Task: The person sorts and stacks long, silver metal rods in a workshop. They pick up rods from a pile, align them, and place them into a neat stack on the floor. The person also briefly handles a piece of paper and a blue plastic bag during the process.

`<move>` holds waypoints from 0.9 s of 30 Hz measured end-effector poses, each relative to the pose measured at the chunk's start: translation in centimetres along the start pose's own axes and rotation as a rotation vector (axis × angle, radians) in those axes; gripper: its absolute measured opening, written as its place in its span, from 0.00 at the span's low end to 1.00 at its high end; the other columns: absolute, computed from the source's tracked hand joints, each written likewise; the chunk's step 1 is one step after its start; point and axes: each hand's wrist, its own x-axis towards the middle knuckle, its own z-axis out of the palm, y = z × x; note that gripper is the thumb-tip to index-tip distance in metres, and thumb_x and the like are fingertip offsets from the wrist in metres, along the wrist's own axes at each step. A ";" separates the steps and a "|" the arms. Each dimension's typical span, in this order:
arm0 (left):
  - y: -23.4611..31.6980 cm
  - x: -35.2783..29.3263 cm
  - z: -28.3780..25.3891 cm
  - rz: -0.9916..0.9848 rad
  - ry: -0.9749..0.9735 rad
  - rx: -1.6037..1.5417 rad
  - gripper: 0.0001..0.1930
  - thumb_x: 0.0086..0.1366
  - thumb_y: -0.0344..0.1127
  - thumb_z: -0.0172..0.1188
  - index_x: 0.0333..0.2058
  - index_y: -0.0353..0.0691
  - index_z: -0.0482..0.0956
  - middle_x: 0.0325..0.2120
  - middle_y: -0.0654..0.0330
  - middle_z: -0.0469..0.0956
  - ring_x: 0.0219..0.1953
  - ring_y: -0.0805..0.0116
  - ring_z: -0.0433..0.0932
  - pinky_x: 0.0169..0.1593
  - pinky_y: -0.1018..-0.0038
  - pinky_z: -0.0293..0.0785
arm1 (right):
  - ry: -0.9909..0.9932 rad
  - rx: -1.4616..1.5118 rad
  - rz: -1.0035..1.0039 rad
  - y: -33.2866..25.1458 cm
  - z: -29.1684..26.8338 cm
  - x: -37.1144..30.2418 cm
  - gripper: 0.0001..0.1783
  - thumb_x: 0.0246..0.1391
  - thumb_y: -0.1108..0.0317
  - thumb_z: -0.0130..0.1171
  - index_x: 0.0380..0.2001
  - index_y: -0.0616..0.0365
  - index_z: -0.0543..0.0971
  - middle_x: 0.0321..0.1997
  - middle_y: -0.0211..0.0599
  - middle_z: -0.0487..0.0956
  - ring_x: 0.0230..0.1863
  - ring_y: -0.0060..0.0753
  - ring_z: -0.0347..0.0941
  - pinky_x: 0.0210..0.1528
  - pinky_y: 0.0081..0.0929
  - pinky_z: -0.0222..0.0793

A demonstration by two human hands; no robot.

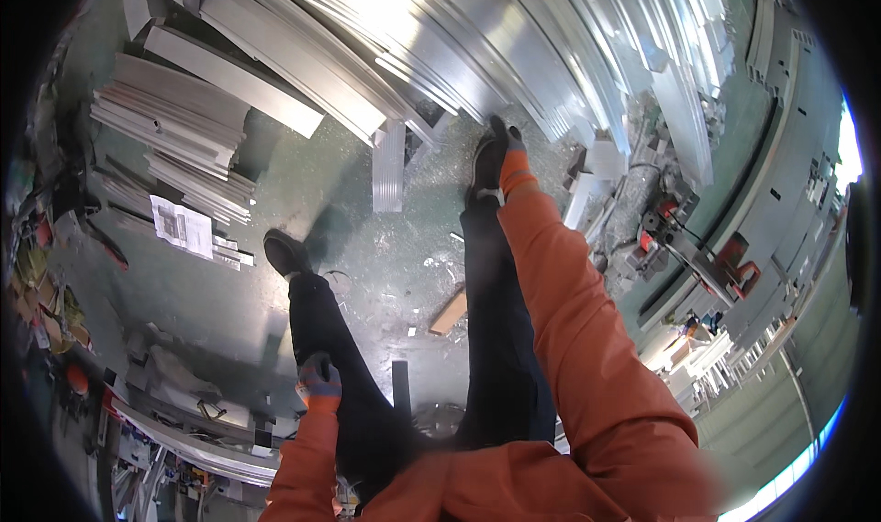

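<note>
My right hand (516,144) hangs upper centre, left hand (318,382) lower left, whether fingers grip anything I can't tell; bump those metal profiles (486,40), top centre, they could slide onto my shoe (485,169)

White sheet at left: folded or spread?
Spread: the white sheet lies open over the stacked strips, printed face up, its four-cornered outline showing.
</note>
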 end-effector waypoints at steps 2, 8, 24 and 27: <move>0.3 0.6 0.6 0.016 -0.005 0.080 0.11 0.54 0.35 0.61 0.37 0.45 0.82 0.35 0.55 0.82 0.39 0.50 0.80 0.44 0.60 0.77 | 0.263 0.044 0.182 -0.9 4.4 1.8 0.27 0.62 0.50 0.54 0.56 0.59 0.73 0.47 0.41 0.76 0.42 0.32 0.74 0.42 0.31 0.70; 0.8 2.6 -0.8 0.053 -0.084 0.158 0.13 0.53 0.39 0.61 0.39 0.49 0.81 0.35 0.57 0.81 0.38 0.51 0.80 0.46 0.58 0.76 | -0.438 0.134 0.039 0.5 -4.9 6.9 0.29 0.51 0.45 0.65 0.54 0.44 0.76 0.37 0.27 0.75 0.42 0.32 0.69 0.53 0.49 0.67; -1.3 -0.2 0.0 -0.053 -0.223 0.024 0.11 0.57 0.42 0.58 0.36 0.45 0.77 0.33 0.55 0.77 0.37 0.51 0.79 0.42 0.56 0.75 | -0.314 0.459 0.039 -10.2 -3.4 -9.8 0.20 0.67 0.59 0.47 0.56 0.58 0.67 0.53 0.37 0.72 0.53 0.34 0.70 0.62 0.43 0.70; -1.8 -0.5 -0.8 -0.060 -0.187 -0.007 0.10 0.57 0.42 0.58 0.35 0.45 0.77 0.32 0.55 0.77 0.37 0.51 0.79 0.41 0.56 0.75 | -0.256 0.075 -0.316 -11.9 -5.5 -14.2 0.23 0.64 0.62 0.53 0.58 0.62 0.66 0.56 0.44 0.70 0.54 0.37 0.69 0.58 0.40 0.74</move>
